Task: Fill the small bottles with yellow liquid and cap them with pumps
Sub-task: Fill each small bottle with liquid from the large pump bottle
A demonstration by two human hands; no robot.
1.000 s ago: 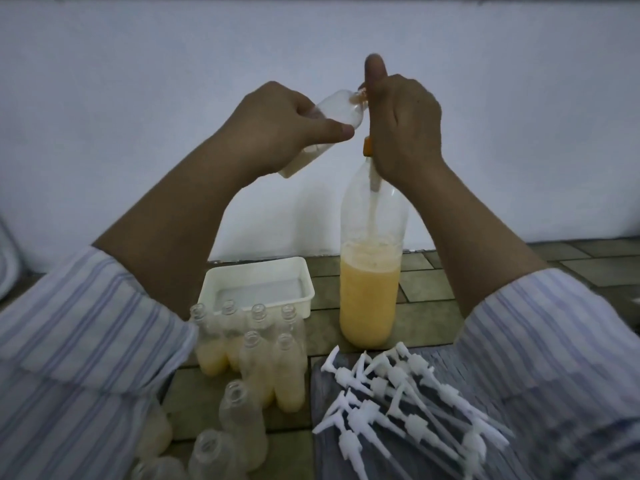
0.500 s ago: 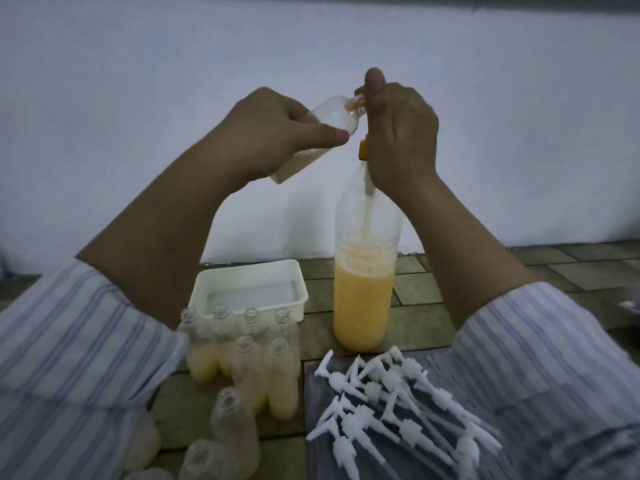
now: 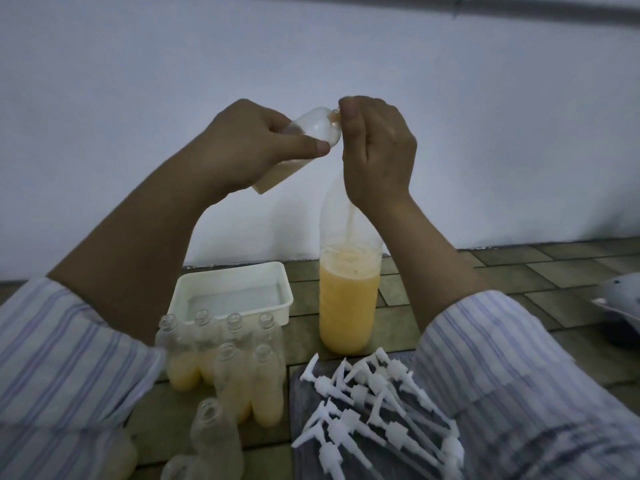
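**Tilted small bottle held at the top of the big one**

We are looking down at a floor of dull olive-brown tiles [image 3: 568,268] running along a pale bluish-white wall [image 3: 138,116] that is filling the upper half of the frame.

At centre frame, our left hand [image 3: 249,147] is gripping a small clear plastic bottle [image 3: 304,140], fingers and thumb curled round its body, tilting it so its neck is pointing right and a little yellow liquid is pooling at its lower end. Our right hand [image 3: 377,150] is closing round something at the top of the tall clear plastic bottle half full of yellow liquid [image 3: 348,292]; what it is pinching we cannot tell.

At lower centre, partly filled small open bottles [image 3: 239,368] are standing before a white rectangular plastic tub [image 3: 233,296]. White plastic pumps [image 3: 374,417] are lying heaped at lower right.
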